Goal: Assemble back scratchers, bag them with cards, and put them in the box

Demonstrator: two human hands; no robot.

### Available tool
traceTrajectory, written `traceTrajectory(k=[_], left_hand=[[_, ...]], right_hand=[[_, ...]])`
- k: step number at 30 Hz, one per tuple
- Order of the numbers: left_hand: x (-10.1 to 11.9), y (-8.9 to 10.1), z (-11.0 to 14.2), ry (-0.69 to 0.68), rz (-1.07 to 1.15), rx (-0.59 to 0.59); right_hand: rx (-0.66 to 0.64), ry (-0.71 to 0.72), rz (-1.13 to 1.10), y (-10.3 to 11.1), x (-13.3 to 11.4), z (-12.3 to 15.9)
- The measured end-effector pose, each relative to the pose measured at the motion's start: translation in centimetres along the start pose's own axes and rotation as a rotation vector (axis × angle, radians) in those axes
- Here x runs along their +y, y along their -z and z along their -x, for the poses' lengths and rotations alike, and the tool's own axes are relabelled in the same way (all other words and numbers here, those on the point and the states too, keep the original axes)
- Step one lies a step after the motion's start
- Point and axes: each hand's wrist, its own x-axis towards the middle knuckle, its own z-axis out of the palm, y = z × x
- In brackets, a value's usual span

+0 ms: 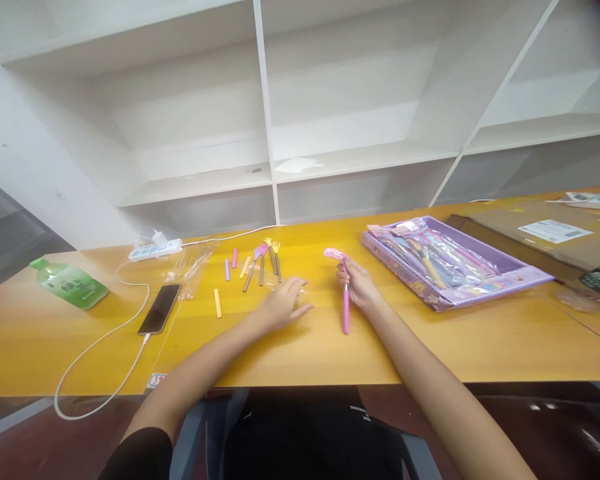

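- On the yellow table (430, 347), the right hand (359, 285) is clamped on one pink back scratcher (345, 300).
- Left hand (284, 303) lies flat, fingers spread.
- Three scratchers (265, 261), perhaps four loose handles (218, 303).
- Purple box (500, 283) holds wrapped packs.

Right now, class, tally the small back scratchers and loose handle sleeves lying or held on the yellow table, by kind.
Scratchers lying on the table: 3
Scratcher held in the right hand: 1
Loose handle sleeves: 4
Total: 8

Those still packed in the purple box are not counted; they are too blurred.
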Motion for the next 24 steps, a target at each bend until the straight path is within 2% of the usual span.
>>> traceTrajectory(k=[3, 5, 8, 11, 14, 18, 24], left_hand=[[-0.3, -0.8, -0.3, 0.015, 0.112, -0.074], [-1.5, -0.5, 0.2, 0.016, 0.097, -0.127], [-3.5, -0.3, 1.0, -0.045, 0.051, -0.281], [-4.1, -0.7, 1.2, -0.086, -0.003, -0.37], [-3.1, -1.1, 0.8, -0.062, -0.09, -0.356], [-1.7, -0.9, 0.8, -0.005, -0.175, -0.344], [-1.1, -0.6, 1.3, -0.004, -0.028, -0.296]], right_hand=[[-0.025, -0.056, 0.035, 0.0, -0.3, 0.1], [-0.047, -0.121, 0.061, -0.1, -0.2, 0.2], [-0.078, -0.215, 0.095, -0.6, 0.2, 0.4], [-0.11, -0.264, 0.125, -1.3, 0.1, 1.2], [-0.218, -0.249, 0.255, -2.0, -0.7, 2.7], [-0.372, -0.163, 0.575, -2.8, -2.1, 4.5], [-0.564, -0.223, 0.824, -2.8, -2.8, 5.2]])
